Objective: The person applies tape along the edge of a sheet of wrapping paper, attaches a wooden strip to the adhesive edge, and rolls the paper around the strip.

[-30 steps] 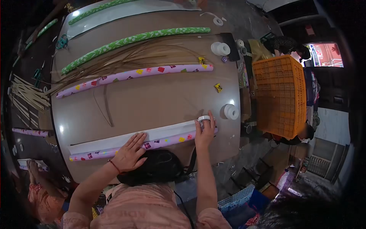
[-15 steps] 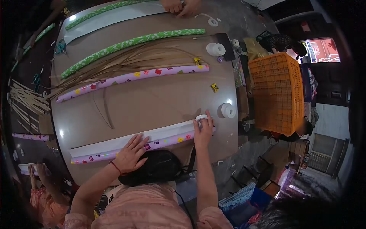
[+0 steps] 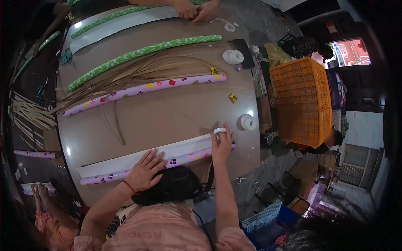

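Observation:
In front of me lies a roll of purple gift-patterned wrapping paper (image 3: 190, 158), its white underside (image 3: 111, 165) showing as a partly unrolled strip along the far edge. My left hand (image 3: 145, 170) rests flat on the roll and strip, fingers spread. At the roll's right end, my right hand (image 3: 222, 146) has its fingers on a small roll of white tape (image 3: 219, 130) standing at the paper's edge. Whether a length of tape is stuck down there is hidden by the fingers. A black pouch (image 3: 171, 186) sits between my arms and partly covers the paper's near side.
Beyond lie another purple roll (image 3: 150, 87), thin brown strips (image 3: 138, 67) and a green roll (image 3: 146, 56). Tape rolls (image 3: 248, 122) and a yellow packet (image 3: 233, 98) are at right. Another person's hands (image 3: 194, 9) work across the table. An orange crate (image 3: 299, 104) stands beyond the right edge.
My view has shifted slightly, so the table appears a little turned. Both my hands stay in nearly the same places on the paper and the tape roll.

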### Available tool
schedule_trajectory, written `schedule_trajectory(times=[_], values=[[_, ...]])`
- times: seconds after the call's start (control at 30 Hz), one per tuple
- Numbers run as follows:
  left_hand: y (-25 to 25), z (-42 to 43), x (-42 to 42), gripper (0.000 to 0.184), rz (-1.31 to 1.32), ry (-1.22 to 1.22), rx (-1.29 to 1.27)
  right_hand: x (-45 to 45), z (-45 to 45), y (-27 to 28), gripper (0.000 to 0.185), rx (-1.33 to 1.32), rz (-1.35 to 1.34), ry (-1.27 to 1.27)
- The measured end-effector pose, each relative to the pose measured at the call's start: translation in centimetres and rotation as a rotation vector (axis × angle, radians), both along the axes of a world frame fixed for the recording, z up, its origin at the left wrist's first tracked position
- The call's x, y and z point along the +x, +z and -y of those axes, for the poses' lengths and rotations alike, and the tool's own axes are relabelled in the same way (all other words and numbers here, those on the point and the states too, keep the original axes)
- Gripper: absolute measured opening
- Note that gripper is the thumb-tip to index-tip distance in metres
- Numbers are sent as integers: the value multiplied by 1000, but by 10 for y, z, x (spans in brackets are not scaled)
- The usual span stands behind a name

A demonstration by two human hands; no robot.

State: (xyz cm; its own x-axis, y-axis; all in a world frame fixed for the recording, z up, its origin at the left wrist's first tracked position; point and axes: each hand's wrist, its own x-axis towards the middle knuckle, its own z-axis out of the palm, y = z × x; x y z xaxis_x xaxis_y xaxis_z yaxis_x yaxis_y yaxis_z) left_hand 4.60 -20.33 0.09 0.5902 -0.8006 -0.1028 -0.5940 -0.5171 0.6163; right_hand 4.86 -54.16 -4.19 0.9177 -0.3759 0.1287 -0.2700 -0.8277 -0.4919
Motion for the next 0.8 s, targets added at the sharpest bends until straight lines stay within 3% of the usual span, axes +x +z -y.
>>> schedule_trajectory(times=[0.8], values=[[-3, -1, 1, 52, -31, -10, 15, 4, -7, 5, 25, -94, 10, 4]])
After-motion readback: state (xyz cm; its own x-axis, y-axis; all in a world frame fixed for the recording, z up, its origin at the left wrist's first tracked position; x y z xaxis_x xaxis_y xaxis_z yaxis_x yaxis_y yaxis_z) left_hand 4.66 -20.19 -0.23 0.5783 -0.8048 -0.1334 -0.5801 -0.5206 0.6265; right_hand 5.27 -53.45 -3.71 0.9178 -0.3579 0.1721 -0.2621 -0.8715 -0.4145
